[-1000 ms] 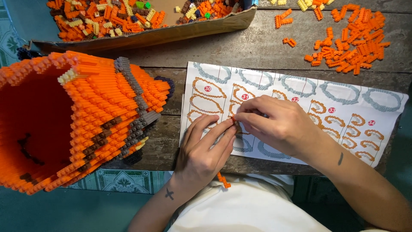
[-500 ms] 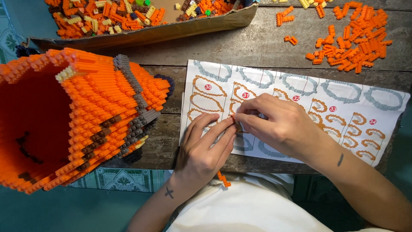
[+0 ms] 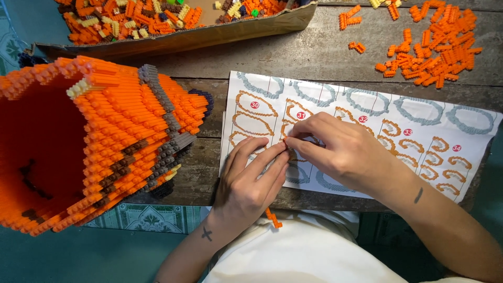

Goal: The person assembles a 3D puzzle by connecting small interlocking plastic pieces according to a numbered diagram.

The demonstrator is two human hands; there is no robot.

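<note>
Fingertips of the left hand [image 3: 250, 181] and right hand [image 3: 340, 152] meet in a narrow grip on something too small to identify, over the printed instruction sheet [image 3: 445, 136]. Beside them stands a hollow, knobbly orange brick model [image 3: 105, 136], partly cut off, on the worn wooden tabletop [image 3: 314, 52] strewn with loose orange bricks [image 3: 429, 47].

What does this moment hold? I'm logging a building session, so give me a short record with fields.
left hand: fingers meet the right hand's over the paper; what they pinch is hidden
right hand: fingertips at the same spot
instruction sheet: flat on the wooden table
brick model: large, orange, hollow, at the left
loose bricks: orange pile, far right
cardboard tray: mixed bricks, at the back
</note>
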